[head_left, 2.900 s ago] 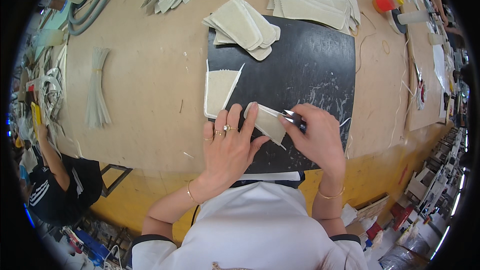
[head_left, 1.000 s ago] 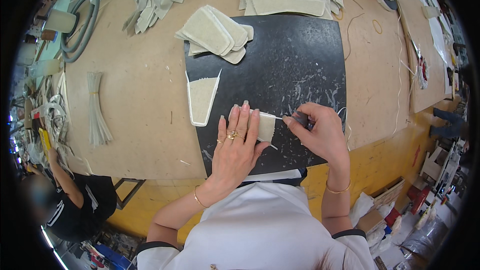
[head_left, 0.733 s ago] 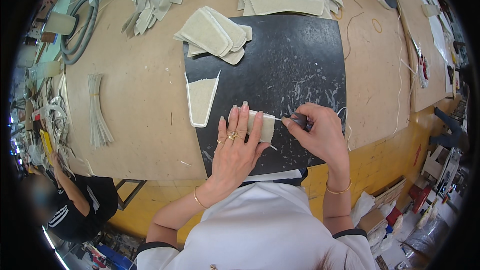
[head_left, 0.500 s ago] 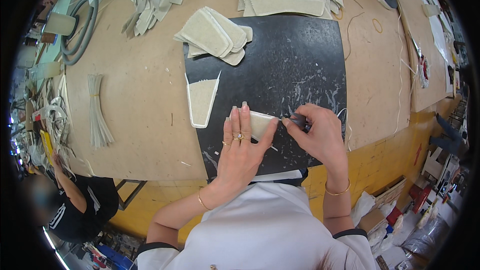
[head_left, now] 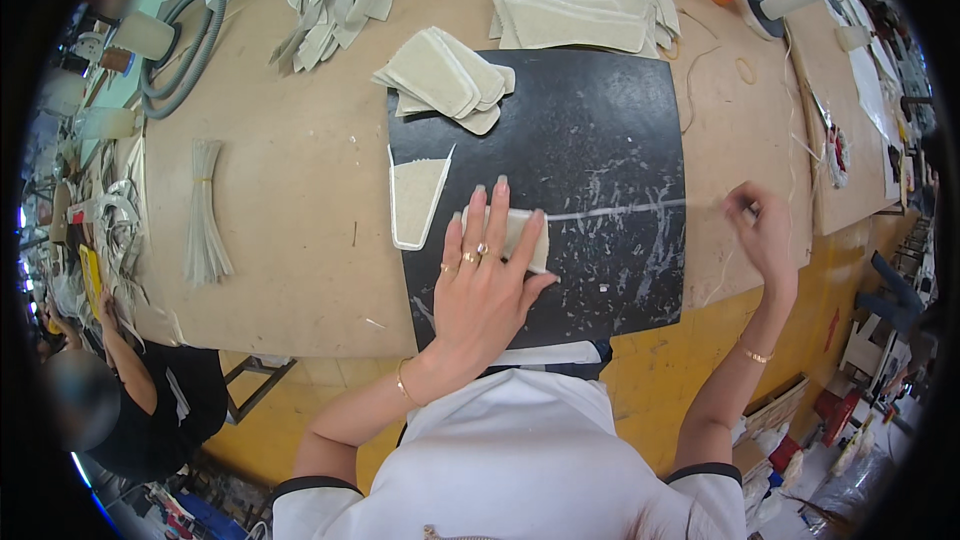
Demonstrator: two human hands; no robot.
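My left hand [head_left: 485, 280] lies flat with fingers spread, pressing a small beige fabric piece with white edging [head_left: 535, 245] onto a black mat [head_left: 620, 130]. From this piece's upper right corner a thin white strip [head_left: 620, 210] runs taut across the mat to the right. At the strip's far end, past the mat's right edge, is my right hand [head_left: 762, 235], fingers pinched and slightly blurred. The strip is hard to follow over the bare table. Left of my left hand lies another beige piece edged in white [head_left: 418, 202], with strip ends sticking up from its top corners.
A fanned stack of beige pieces [head_left: 435, 75] sits on the mat's upper left corner. Behind lie more beige pieces [head_left: 575, 20] and loose strips [head_left: 335, 0]. A tied bundle of strips [head_left: 205, 210] is at left, near a grey hose [head_left: 205, 40]. Another person [head_left: 150, 400] works at far left.
My right hand has swung right, off the mat, and the strip is now stretched out. The dark tool it held no longer shows. My left hand stays on the piece, fingers more spread.
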